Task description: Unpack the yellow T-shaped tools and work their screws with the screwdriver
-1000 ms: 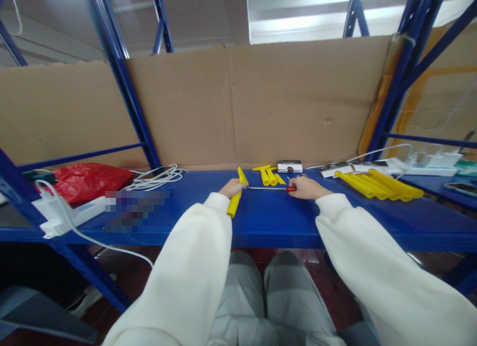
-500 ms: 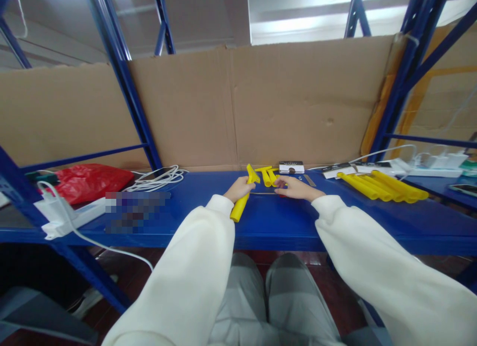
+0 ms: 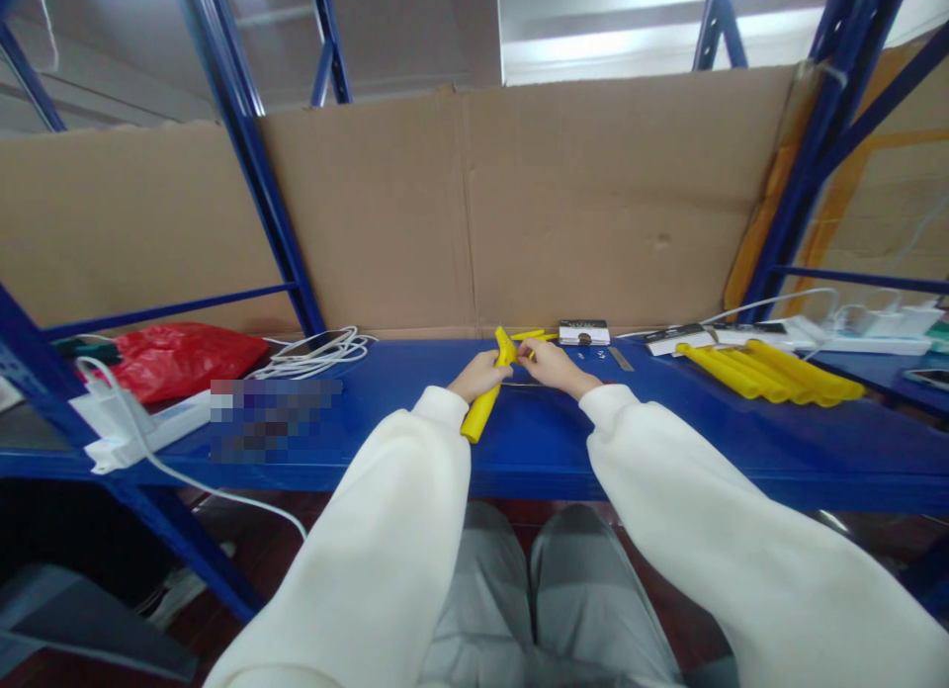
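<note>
My left hand is wrapped around a yellow tube-handled tool, tilted so that its thick round end points toward me. Its forked yellow head rises above my fingers. Close against the right side of that head is my right hand, its fingers pinched together. What they hold, if anything, is too small and hidden to make out. Behind the right hand, more yellow pieces lie on the blue bench, partly covered by it.
A small white-and-black box, tiny pale parts and a flat metal strip lie right of my hands. Several yellow tubes rest farther right. Leftward are white cables, a red bag and a power strip.
My right hand has moved left from above the loose yellow pieces to the head of the yellow tool. My left hand keeps its hold, and the tool's head has turned slightly.
</note>
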Demonstrator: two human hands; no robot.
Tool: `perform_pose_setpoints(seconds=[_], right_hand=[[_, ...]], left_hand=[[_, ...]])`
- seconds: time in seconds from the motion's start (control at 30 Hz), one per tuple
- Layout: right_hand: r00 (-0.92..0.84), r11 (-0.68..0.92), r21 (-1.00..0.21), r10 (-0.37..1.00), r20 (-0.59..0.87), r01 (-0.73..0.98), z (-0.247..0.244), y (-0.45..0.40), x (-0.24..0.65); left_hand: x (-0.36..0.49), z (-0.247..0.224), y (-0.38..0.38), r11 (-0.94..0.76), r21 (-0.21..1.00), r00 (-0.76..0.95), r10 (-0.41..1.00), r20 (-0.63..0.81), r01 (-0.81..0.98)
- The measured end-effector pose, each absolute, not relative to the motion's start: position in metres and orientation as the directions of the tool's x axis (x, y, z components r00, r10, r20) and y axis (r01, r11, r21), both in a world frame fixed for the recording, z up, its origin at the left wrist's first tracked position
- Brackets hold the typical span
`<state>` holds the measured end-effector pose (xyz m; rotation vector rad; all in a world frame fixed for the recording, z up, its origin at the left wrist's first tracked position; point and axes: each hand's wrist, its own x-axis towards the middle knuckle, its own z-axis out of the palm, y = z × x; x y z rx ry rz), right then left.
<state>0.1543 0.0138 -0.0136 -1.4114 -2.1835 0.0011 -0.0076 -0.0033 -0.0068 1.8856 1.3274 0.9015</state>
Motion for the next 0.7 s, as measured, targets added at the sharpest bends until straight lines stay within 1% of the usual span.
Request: perform_pose_setpoints(seconds=[0.3, 0.5, 0.6, 0.7], right_hand=[[-0.356, 0.483, -0.262, 0.839, 0.411, 0.836, -0.017, 0.011, 0.16], [-0.357, 0.485, -0.27, 0.84, 0.408, 0.832, -0.018, 0.011, 0.162], [-0.329, 0.461, -0.294, 0.854, 0.403, 0.837, -0.017, 0.014, 0.166], [-0.227, 0.39, -0.324, 0.869, 0.44, 0.862, -0.011, 0.02, 0.182]], left_hand=[[-0.006, -0.005, -0.01, -0.27, 0.832, 0.302, 0.944, 0.13, 0.485], [-0.006, -0.006, -0.009, -0.239, 0.831, 0.289, 0.952, 0.099, 0.503], [-0.007, -0.005, -0.009, -0.227, 0.826, 0.279, 0.956, 0.088, 0.516], [-0.008, -0.005, -0.009, -0.235, 0.819, 0.286, 0.954, 0.091, 0.523]])
